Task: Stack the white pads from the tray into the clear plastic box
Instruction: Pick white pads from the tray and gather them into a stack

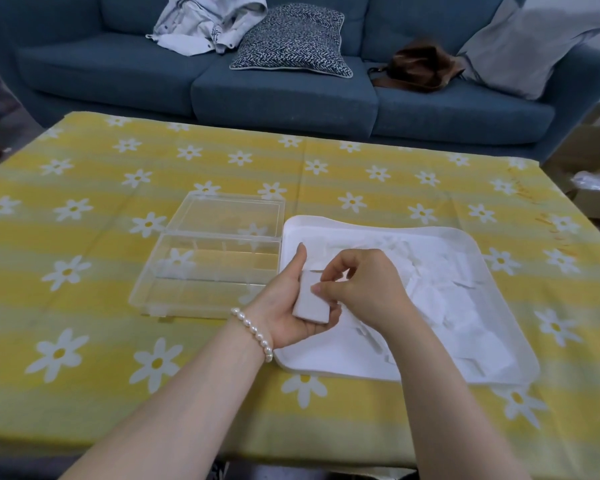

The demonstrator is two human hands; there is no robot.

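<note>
A small stack of white pads [310, 303] rests in my left hand [288, 306], palm up, over the left edge of the white tray [326, 365]. My right hand [364, 289] curls over the top of that stack, thumb and fingers pinching it. Several loose white pads [461, 306] lie scattered in the tray to the right. The clear plastic box [201, 275] stands open just left of the tray, its lid [229, 213] folded back; a few pale shapes show inside, hard to make out.
The table wears a yellow cloth with white daisies [84, 271]. Behind it stands a blue sofa [281, 95] with cushions, clothes and a brown bag. Cardboard boxes [596, 188] sit off the right table edge.
</note>
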